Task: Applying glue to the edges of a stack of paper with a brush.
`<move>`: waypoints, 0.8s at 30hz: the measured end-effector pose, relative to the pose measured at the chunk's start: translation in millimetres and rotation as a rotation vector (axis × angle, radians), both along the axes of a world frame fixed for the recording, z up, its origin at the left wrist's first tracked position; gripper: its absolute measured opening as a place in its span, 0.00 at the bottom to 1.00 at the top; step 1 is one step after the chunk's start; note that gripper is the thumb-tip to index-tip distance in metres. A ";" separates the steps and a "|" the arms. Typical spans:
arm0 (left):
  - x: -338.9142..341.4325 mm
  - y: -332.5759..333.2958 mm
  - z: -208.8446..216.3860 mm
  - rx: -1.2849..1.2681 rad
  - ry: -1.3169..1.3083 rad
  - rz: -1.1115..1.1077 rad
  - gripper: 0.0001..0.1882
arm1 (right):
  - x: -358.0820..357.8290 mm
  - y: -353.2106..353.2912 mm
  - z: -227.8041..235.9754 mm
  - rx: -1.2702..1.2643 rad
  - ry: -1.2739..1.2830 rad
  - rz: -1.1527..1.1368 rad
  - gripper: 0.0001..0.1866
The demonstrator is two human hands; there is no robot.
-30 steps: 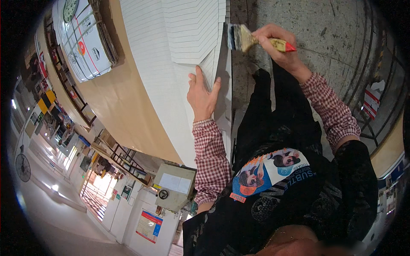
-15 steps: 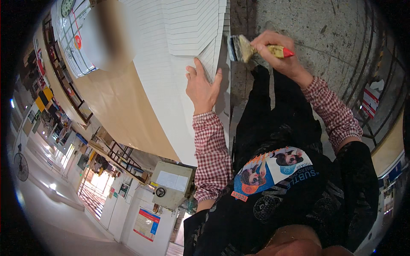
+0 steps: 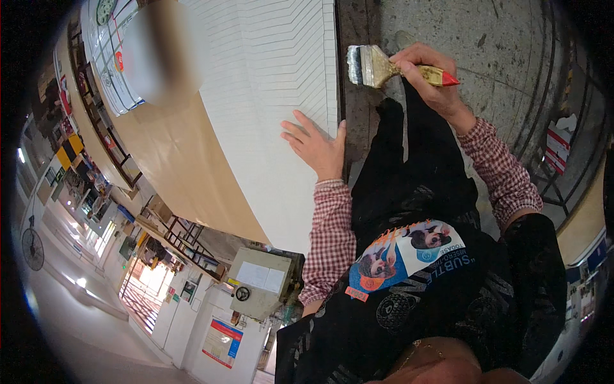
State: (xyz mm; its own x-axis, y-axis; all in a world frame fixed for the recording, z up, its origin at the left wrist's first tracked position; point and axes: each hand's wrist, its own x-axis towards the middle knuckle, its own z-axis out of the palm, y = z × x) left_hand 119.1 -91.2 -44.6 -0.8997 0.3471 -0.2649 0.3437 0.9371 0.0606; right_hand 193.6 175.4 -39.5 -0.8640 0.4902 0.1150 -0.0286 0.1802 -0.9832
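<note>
A stack of white sheets (image 3: 268,57), fanned in thin overlapping layers, lies along the table's right side. My left hand (image 3: 318,148) rests on it with fingers spread, the thumb at the table's edge. My right hand (image 3: 432,80) grips a wide flat paintbrush (image 3: 378,66) by its yellow, red-tipped handle. The bristles point left and carry something white and wet-looking. That brush is apart from the sheets, over the floor just past the table edge.
Brown covering (image 3: 179,160) shows on the table left of the sheets. A wrapped white package (image 3: 110,64) sits at the far left, beside a blurred patch. Below the table stands a grey-green machine with a handwheel (image 3: 242,294). Stained concrete floor (image 3: 492,83) lies to the right.
My left hand has slid right and slightly nearer, toward the table edge. The angled top layers now lie in line with the rest. My right hand has drawn the paintbrush slightly right.
</note>
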 end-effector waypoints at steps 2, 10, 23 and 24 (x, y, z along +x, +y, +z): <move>-10.4 -5.9 13.3 0.024 -0.053 -0.038 0.53 | -5.5 -0.7 -2.3 0.086 0.076 -0.041 0.07; -36.6 -16.9 38.3 0.121 -0.234 -0.076 0.40 | -30.2 -6.4 -14.5 0.115 0.169 -0.048 0.05; -41.0 -18.2 38.2 0.091 -0.240 -0.103 0.42 | -25.3 -17.8 -7.4 0.183 0.240 -0.038 0.05; -40.2 -17.7 35.3 0.092 -0.221 -0.109 0.42 | -25.1 -20.4 -10.3 0.136 0.160 -0.032 0.06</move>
